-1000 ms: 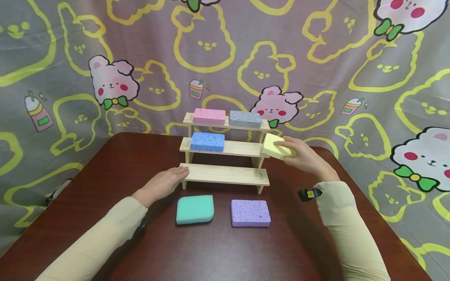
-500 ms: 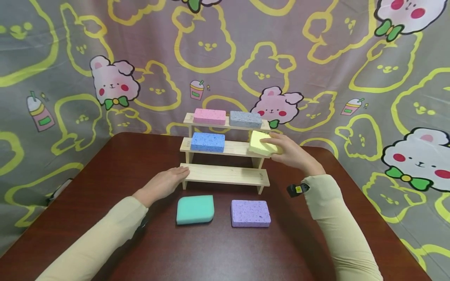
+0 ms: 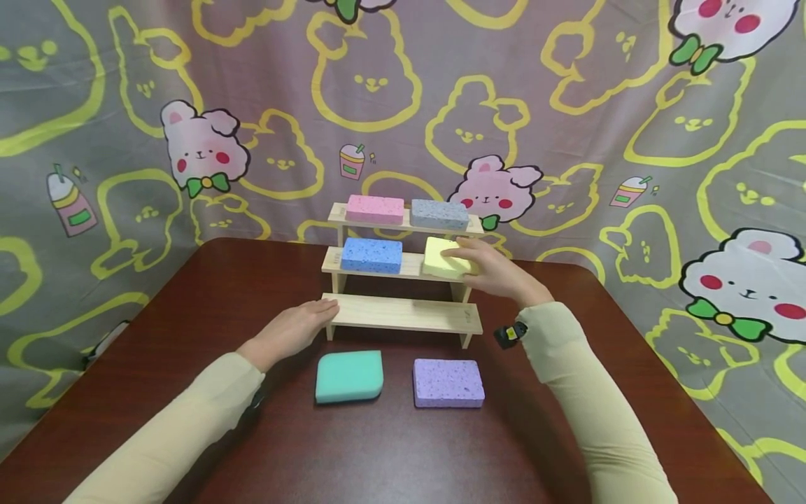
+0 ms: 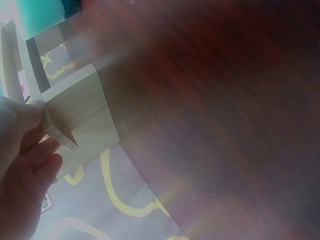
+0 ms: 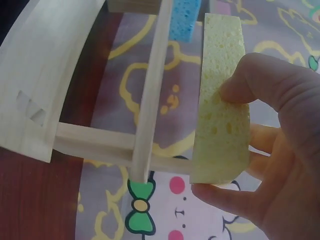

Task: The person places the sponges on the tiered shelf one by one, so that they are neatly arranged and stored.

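My right hand (image 3: 494, 271) grips a yellow sponge (image 3: 441, 257) by its edges at the right part of the middle tier of a three-tier wooden stand (image 3: 403, 311). In the right wrist view a gap shows between the yellow sponge (image 5: 215, 135) and the shelf edge (image 5: 150, 100). A blue sponge (image 3: 371, 255) lies to its left on that tier. On the top tier sit a pink sponge (image 3: 375, 209) and a grey sponge (image 3: 439, 214). With thumb and fingers my left hand (image 3: 292, 332) holds the left end of the bottom tier (image 4: 60, 130).
In front of the stand, a teal sponge (image 3: 349, 376) and a purple sponge (image 3: 448, 383) lie on the dark wooden table (image 3: 403, 448). A patterned curtain (image 3: 403, 91) hangs behind and around the table.
My right hand has moved left with the yellow sponge, from the right end of the middle tier to over it, nearer the blue sponge. My left hand has stayed in place.
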### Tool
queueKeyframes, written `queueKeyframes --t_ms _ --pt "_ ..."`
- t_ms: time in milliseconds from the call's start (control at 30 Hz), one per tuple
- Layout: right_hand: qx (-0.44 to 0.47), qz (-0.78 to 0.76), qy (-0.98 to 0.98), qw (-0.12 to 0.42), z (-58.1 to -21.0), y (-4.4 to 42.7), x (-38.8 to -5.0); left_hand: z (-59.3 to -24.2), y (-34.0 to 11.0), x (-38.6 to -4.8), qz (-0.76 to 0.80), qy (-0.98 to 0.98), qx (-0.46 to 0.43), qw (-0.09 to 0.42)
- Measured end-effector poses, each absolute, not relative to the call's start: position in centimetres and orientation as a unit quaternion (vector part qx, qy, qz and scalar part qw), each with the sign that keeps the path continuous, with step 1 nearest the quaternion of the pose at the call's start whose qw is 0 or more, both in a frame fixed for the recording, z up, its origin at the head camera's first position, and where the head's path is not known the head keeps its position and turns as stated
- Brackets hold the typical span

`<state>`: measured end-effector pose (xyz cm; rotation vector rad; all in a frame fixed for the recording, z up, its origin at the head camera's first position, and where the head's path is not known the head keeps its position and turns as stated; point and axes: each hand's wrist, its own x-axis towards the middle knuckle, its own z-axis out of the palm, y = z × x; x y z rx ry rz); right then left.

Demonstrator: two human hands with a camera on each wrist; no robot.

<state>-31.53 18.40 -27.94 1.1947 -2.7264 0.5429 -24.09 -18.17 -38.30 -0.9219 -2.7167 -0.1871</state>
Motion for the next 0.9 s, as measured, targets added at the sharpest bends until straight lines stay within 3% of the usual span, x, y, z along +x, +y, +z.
queueKeyframes --t_ms 900 --pt "0.378 0.167 -0.911 0.010 -29.3 16.0 -34.0 -38.2 -18.1 -24.0 -0.068 -0.937 -0.316 0.131"
